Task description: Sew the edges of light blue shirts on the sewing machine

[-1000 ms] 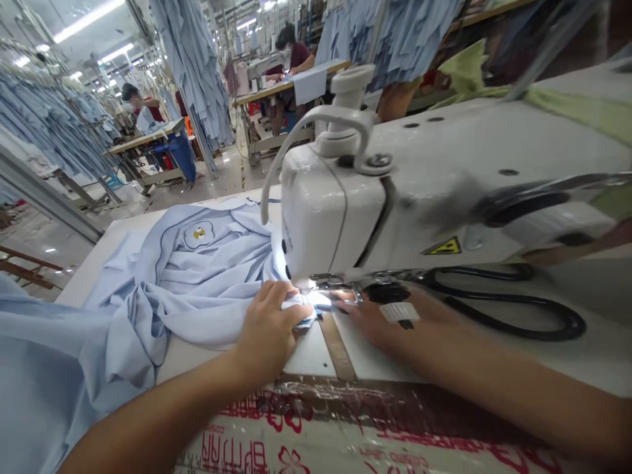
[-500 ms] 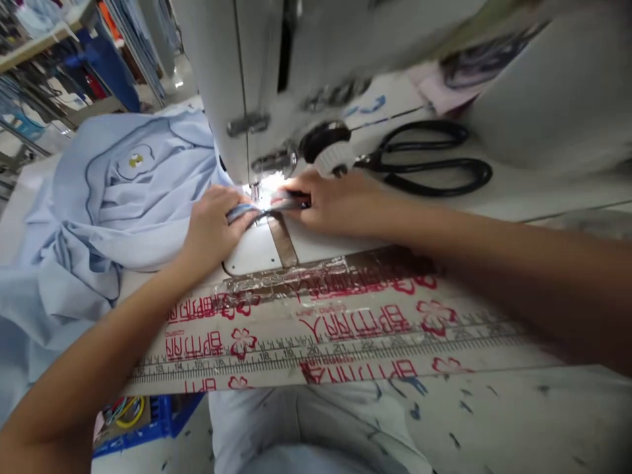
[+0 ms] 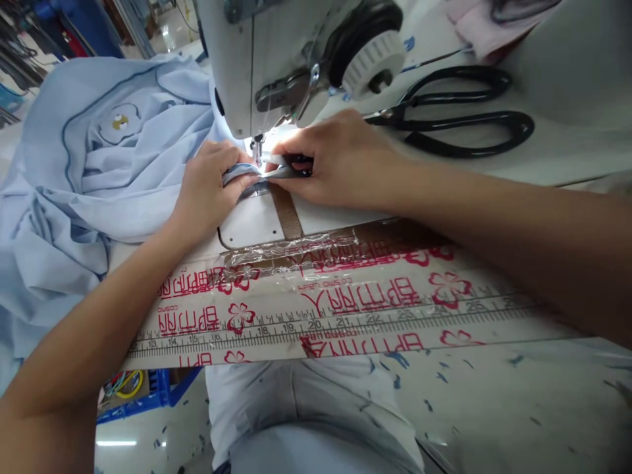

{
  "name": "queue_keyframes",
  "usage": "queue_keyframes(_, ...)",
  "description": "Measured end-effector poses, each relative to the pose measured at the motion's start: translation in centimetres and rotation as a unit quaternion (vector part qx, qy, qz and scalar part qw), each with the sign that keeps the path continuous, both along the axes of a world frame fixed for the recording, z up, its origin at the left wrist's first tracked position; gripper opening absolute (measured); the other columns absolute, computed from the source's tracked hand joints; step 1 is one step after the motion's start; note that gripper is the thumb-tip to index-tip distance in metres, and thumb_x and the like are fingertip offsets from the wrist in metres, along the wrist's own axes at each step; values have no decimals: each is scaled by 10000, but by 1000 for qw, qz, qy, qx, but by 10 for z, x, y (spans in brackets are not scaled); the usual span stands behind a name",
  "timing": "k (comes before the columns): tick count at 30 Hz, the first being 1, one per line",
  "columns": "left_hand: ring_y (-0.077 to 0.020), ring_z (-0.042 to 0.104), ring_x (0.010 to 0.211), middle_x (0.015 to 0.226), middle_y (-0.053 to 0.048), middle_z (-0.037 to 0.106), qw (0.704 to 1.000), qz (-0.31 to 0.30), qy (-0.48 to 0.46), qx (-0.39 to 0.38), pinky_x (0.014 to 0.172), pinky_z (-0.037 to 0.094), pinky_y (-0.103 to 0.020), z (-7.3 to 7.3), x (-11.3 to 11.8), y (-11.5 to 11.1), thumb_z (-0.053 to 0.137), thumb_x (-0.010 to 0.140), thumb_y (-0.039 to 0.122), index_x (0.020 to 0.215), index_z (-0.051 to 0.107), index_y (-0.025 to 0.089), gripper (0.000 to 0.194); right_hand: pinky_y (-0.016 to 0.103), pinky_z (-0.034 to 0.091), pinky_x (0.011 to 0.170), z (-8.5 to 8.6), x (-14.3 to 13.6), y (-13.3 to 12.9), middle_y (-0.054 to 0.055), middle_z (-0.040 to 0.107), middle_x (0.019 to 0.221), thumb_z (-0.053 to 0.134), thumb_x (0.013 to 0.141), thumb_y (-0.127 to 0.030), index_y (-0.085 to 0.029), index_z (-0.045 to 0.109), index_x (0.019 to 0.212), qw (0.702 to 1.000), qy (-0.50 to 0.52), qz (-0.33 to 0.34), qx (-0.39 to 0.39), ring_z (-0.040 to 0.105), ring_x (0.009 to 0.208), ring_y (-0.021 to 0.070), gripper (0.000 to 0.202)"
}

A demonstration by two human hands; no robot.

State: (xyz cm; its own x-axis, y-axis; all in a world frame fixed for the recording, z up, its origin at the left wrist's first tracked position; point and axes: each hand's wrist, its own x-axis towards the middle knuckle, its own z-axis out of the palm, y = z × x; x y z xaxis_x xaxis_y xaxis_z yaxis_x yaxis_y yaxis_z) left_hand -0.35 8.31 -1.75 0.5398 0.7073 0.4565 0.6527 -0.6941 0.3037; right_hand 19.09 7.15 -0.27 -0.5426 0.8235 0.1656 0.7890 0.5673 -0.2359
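Left hand [image 3: 203,183] is pinching pale-blue woven fabric [image 3: 133,174] at the silvery steel presser foot's [image 3: 257,151] eight o'clock. Right hand [image 3: 345,161], at three, is clasping black-handled metal snips [image 3: 296,173], now clearer, seemingly within cutting reach.

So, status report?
Left hand pinching light-blue cloth garment beside metal presser foot. Right hand gripping small dark metal tool, likely snips. Black loop-handled scissors beyond right wrist.
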Motion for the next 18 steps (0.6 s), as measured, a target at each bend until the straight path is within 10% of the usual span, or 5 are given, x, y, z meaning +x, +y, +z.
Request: queue_keyframes(18, -203, 508, 979, 920, -40, 579, 984, -104, 108, 93, 870, 448, -392, 7, -3, -24, 458, 879, 202, 915, 538, 187, 89, 305, 273, 569, 7, 2, -8, 53, 650, 903, 458, 783, -223, -209, 620, 993, 987, -112, 110, 18, 557, 732, 202, 266)
